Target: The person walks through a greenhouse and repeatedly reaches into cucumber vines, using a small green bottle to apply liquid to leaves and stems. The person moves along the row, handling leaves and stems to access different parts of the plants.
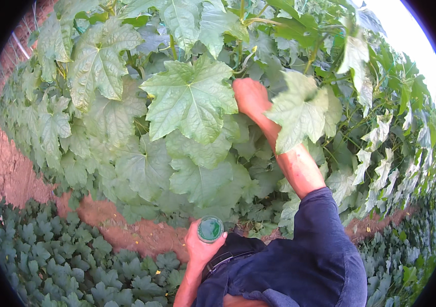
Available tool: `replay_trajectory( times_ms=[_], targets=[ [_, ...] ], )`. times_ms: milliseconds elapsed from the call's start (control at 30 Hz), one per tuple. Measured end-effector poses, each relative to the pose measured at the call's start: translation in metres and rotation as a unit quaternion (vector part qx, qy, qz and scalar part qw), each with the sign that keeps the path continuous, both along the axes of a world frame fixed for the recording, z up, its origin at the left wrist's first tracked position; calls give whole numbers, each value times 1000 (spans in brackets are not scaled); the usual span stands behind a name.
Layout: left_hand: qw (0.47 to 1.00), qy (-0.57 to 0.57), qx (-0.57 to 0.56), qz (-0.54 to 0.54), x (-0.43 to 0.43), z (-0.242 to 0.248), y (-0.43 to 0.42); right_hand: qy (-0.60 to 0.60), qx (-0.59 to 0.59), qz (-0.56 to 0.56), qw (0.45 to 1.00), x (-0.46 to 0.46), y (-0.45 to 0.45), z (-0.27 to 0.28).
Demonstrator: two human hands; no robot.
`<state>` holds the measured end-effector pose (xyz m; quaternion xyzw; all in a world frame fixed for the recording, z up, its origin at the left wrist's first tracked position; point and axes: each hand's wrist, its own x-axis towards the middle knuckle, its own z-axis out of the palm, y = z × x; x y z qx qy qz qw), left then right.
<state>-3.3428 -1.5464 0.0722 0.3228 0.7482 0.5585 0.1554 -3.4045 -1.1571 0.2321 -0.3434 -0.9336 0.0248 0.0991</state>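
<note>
My left hand (202,243) is wrapped around a clear round container (210,229) with green contents, held upright near my waist. My right hand (251,94) reaches into the climbing vine, its fingertips hidden among the foliage. A broad lobed leaf (190,88) lies just left of that hand. Another leaf (298,113) hangs over my right forearm and covers part of it. Close above the right hand a curled stem (246,59) ends in a yellowish bud. Whether the right fingers hold anything cannot be seen.
Dense vine foliage (99,57) rises as a wall in front of me, with thin green netting or string among it. A strip of bare reddish soil (126,230) runs along its foot. Low leafy plants (68,261) cover the ground nearer to me.
</note>
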Motion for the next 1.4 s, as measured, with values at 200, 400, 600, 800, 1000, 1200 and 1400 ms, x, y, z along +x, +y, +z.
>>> replay_trajectory(
  times_ms=[200, 400, 600, 800, 1000, 1200, 1400],
  targets=[
    [1000, -2, 2, 20, 7, -4, 1, 229, -135, -119, 956, -25, 63, -61],
    [999, -24, -23, 29, 9, -1, -7, 547, -229, -10, 805, -60, 121, -113],
    [998, -35, -27, 36, 8, -3, -10, 559, -239, -8, 794, -44, 109, -139],
    [1000, 1, -20, -22, 4, -2, -1, 697, -414, 73, 580, -5, 84, -126],
    [995, 30, -10, -99, 4, 16, 26, 662, -473, 129, 568, 51, 52, -119],
    [986, 60, 49, -150, 5, 45, 65, 698, -443, 147, 543, 81, 8, -120],
    [980, 55, 126, -141, 3, 70, 105, 733, -383, 97, 554, 107, -38, -116]
  ],
)
